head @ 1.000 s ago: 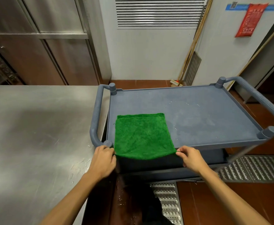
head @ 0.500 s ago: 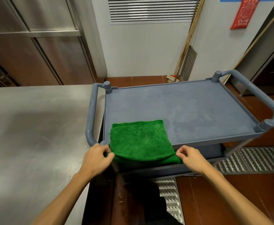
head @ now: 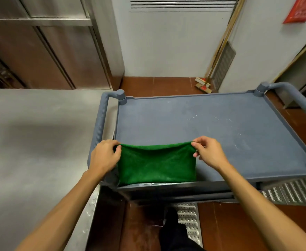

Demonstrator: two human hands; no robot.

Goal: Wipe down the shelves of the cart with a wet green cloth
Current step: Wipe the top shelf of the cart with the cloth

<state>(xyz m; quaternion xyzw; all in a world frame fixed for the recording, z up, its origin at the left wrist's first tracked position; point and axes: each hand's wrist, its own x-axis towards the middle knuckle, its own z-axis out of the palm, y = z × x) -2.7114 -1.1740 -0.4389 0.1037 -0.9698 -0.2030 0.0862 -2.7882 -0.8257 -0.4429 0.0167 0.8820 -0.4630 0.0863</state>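
Note:
A green cloth (head: 157,163) is folded over on the near left part of the grey cart's top shelf (head: 212,127). My left hand (head: 105,156) pinches the cloth's upper left corner. My right hand (head: 208,151) pinches its upper right corner with thumb and forefinger. The top edge sags slightly between the two hands, lifted off the shelf. A few water drops glint on the right half of the shelf. A lower shelf (head: 184,193) shows only as a dark strip under the front rim.
A steel counter (head: 30,151) abuts the cart's left handle (head: 98,129). The right handle (head: 297,98) curves off frame. Brooms (head: 204,86) lean in the far corner. Metal drain grates (head: 293,192) cross the red tile floor, and my dark shoe (head: 172,227) stands below the cart.
Both hands have lifted the cloth's near edge and carried it forward away from me, folding the cloth over on itself. The view has tilted down and closer to the cart.

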